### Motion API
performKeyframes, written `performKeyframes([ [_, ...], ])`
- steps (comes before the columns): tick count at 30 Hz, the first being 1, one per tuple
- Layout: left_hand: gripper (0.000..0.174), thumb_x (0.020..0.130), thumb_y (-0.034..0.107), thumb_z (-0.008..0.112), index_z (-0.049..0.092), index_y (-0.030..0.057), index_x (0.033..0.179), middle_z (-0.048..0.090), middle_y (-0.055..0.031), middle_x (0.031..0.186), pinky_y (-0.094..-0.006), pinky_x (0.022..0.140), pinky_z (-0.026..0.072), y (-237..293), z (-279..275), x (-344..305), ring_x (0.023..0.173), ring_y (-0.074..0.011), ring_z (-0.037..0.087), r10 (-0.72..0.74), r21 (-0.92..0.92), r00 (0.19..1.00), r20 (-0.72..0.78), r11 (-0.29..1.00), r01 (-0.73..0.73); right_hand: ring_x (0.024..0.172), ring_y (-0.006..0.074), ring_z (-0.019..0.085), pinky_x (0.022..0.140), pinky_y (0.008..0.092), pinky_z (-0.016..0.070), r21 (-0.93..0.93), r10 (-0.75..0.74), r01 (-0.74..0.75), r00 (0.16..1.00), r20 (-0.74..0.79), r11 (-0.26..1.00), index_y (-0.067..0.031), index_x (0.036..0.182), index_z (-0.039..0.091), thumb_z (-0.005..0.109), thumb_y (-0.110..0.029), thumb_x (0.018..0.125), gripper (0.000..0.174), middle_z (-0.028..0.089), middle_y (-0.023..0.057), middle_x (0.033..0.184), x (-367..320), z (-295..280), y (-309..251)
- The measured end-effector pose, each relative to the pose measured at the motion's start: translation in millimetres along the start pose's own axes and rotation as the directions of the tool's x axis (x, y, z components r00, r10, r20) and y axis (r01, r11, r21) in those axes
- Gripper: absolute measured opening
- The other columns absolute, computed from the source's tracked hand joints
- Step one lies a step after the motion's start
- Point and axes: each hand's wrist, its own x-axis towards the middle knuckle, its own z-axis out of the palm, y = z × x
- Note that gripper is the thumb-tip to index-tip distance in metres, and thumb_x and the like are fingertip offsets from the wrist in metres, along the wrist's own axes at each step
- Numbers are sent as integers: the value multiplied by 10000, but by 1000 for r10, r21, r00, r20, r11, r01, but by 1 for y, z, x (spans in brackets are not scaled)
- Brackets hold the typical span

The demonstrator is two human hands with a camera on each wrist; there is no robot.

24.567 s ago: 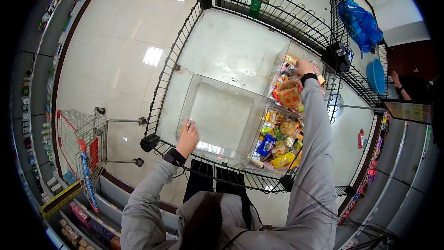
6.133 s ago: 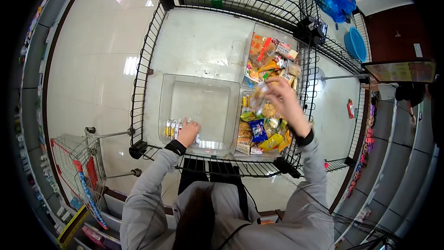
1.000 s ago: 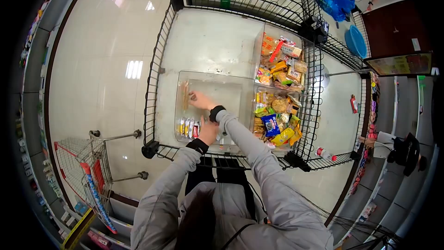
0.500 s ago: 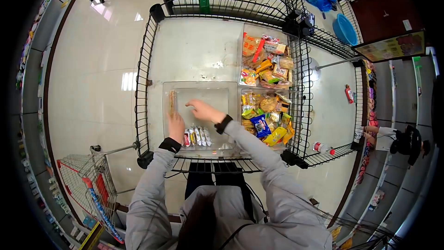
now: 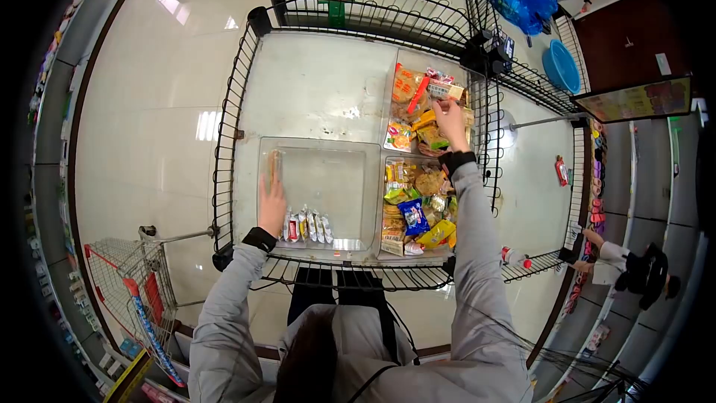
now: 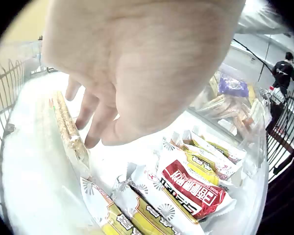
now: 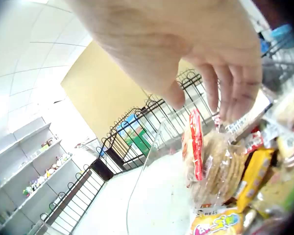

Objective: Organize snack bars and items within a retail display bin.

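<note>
- While the left hand [image 5: 272, 205] stretches its fingers loosely at the left of the head view, it has hold of nothing; a long cracker pack [image 6: 68, 129] lies just beside its fingertips, and whether they touch I cannot tell.
- That pack runs along the left side of a clear tray [image 5: 328, 183], left of the frame's centre.
- Wrapped bars [image 5: 308, 225] line up side by side in the tray's lower part, right of the left hand; the left wrist view shows white wrappers with yellow or red.
- At the upper right of centre, the right hand [image 5: 450, 121] is over an upper bin [image 5: 389, 97] of snack packets, thumb well apart from the fingers, gripping nothing; contact with the packets I cannot judge.
- Low in the right wrist view are a red-edged packet [image 7: 193, 147] and a yellow packet [image 7: 255, 176].
- Directly below that bin, a lower bin [image 5: 382, 205] holds more snacks, including a blue packet [image 5: 412, 216].
</note>
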Motion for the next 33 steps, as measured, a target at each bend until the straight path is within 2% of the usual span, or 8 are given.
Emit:
performKeyframes([
  [11,337,771,140,495,621,10,1056,486,-141,1267,-446,1113,124,12,24,-4,1285,-271,320,3,29,998,69,1000,-5,679,347,614,652,404,481,-406,-31,-76,967,-252,910,18,625,590,733,-376,650,420,620,197,669,51,68,13],
  [16,314,770,142,495,636,12,1020,492,-145,1259,-449,1112,128,10,18,-3,1275,-272,334,1,20,998,56,1000,-2,566,201,579,561,327,447,44,251,-250,968,-20,967,-2,540,525,735,-136,668,280,592,93,581,57,77,62],
  [20,310,774,141,489,637,15,1015,494,-148,1257,-457,1112,127,8,15,-2,1273,-273,338,4,-7,998,56,1000,-4,557,244,601,559,347,460,114,85,-76,993,-85,991,2,584,578,749,-180,635,254,608,137,582,48,60,79],
  [25,323,780,145,486,626,24,1044,482,-144,1272,-463,1114,110,8,18,-4,1282,-265,327,2,7,998,70,1000,-2,465,140,545,419,273,386,111,150,-198,930,336,974,-9,630,580,694,-113,703,171,589,64,551,26,-20,58],
  [27,332,783,151,484,618,19,1057,467,-140,1288,-463,1116,98,8,15,-5,1291,-256,314,-11,-2,995,96,1000,11,450,149,541,393,266,395,126,278,-419,769,575,899,5,678,578,676,-123,728,169,583,52,581,16,-34,74],
  [30,345,780,151,488,610,15,1073,457,-135,1298,-462,1117,91,6,10,-5,1294,-248,309,-4,8,994,110,1000,3,513,229,593,455,327,462,20,374,-474,720,585,881,21,704,595,671,-176,749,215,625,116,668,4,-40,84],
  [32,355,774,145,492,603,11,1083,458,-132,1297,-462,1117,91,5,8,-5,1297,-249,305,0,-4,993,118,1000,0,672,323,626,584,395,502,-534,-106,191,977,187,824,28,726,604,674,-205,743,245,630,187,765,-6,-49,31],
  [33,364,769,140,496,597,6,1092,458,-130,1297,-461,1117,91,4,7,-6,1300,-250,301,8,-16,992,126,1000,-6,784,384,595,675,443,488,-644,-56,145,986,155,751,27,759,603,673,-216,713,257,605,222,833,17,-39,27],
])
